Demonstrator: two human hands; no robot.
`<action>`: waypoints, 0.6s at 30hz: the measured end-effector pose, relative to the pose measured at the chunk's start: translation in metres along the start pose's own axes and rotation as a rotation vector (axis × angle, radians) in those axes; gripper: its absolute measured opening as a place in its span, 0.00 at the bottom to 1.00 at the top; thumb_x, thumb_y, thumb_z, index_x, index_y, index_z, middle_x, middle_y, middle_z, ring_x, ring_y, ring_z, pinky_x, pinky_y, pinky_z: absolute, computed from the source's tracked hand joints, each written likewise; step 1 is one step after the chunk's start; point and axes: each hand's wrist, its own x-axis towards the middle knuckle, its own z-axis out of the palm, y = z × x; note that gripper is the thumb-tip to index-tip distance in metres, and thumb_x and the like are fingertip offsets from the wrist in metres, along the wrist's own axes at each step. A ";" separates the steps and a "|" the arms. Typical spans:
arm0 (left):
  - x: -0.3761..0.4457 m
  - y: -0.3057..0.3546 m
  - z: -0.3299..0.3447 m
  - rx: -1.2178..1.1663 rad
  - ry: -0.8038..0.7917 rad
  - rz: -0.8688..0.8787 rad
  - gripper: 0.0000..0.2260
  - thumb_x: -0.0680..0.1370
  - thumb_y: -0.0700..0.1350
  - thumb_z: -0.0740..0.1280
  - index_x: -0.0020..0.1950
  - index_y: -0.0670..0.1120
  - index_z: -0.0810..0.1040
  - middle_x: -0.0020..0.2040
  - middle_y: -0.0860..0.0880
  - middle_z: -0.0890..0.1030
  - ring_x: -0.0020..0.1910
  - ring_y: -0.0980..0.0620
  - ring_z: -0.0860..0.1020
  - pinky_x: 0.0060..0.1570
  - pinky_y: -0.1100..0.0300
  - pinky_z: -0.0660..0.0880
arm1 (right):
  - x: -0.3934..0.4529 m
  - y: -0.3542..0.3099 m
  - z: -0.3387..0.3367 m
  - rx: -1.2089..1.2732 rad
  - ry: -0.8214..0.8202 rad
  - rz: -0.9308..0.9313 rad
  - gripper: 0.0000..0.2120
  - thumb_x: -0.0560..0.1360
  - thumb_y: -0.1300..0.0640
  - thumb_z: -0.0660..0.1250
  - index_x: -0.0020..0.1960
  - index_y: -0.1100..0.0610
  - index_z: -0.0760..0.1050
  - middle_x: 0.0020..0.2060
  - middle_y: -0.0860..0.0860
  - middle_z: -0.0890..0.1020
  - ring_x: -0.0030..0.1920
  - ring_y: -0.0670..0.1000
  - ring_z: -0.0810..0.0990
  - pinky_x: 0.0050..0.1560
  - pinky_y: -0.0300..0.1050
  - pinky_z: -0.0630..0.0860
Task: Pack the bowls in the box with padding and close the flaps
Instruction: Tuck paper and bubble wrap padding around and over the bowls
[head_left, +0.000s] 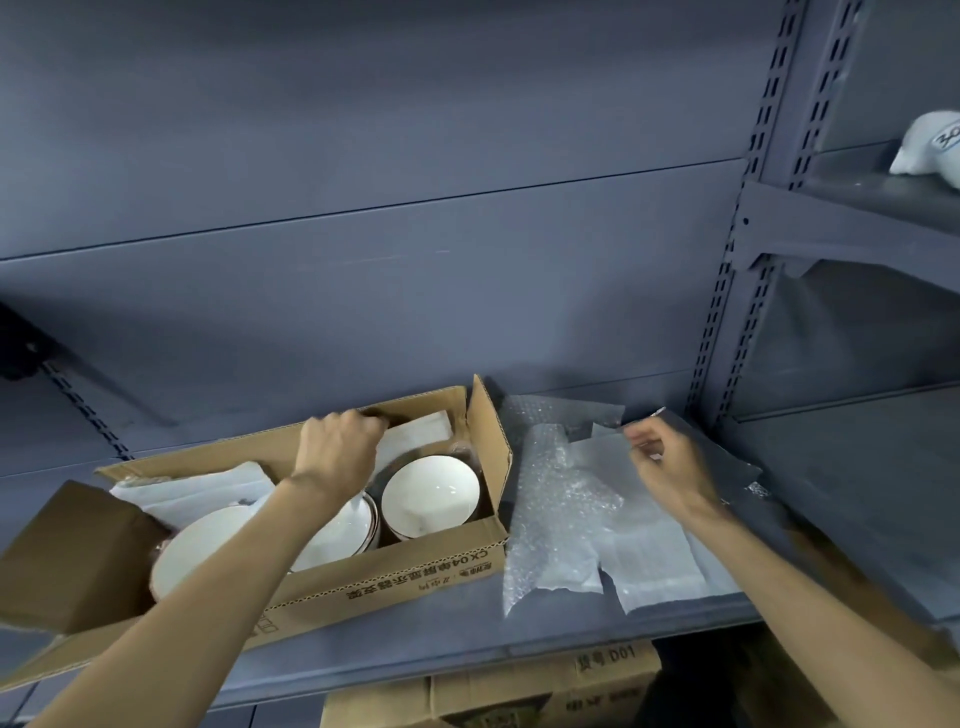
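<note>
On the shelf (571, 631), your box (384, 571) holds three bowls (430, 491); left hand (337, 449) grips its far wall, right hand (670, 462) pinches foam padding (639, 561). Top padding and flaps seem left.

We found the cardboard box (395, 577) on the shelf (519, 644), left of the bubble wrap (556, 514) and foam sheets (649, 561). In the box, three bowls (430, 493) sat in a row, with foam sheets behind them along the far wall. Another carton (545, 686) stood below the shelf.
</note>
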 end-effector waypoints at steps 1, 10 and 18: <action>-0.001 0.003 -0.001 0.002 0.039 0.001 0.12 0.73 0.37 0.67 0.51 0.52 0.80 0.44 0.52 0.83 0.45 0.46 0.84 0.36 0.57 0.68 | 0.000 0.000 -0.001 -0.001 0.002 -0.001 0.12 0.75 0.70 0.67 0.51 0.54 0.80 0.46 0.47 0.83 0.47 0.41 0.80 0.47 0.31 0.72; -0.002 0.006 0.030 -0.007 0.316 0.260 0.09 0.66 0.36 0.78 0.43 0.45 0.84 0.44 0.47 0.83 0.47 0.42 0.80 0.41 0.50 0.76 | -0.006 0.000 -0.002 -0.009 -0.044 0.021 0.14 0.75 0.70 0.67 0.50 0.51 0.79 0.46 0.46 0.83 0.48 0.40 0.80 0.47 0.31 0.72; 0.008 0.008 0.034 -0.130 0.066 0.219 0.09 0.79 0.44 0.65 0.58 0.52 0.76 0.53 0.52 0.83 0.51 0.44 0.82 0.40 0.54 0.76 | -0.011 0.001 0.000 -0.211 -0.170 0.088 0.11 0.76 0.65 0.69 0.58 0.58 0.79 0.53 0.51 0.83 0.55 0.52 0.81 0.57 0.46 0.76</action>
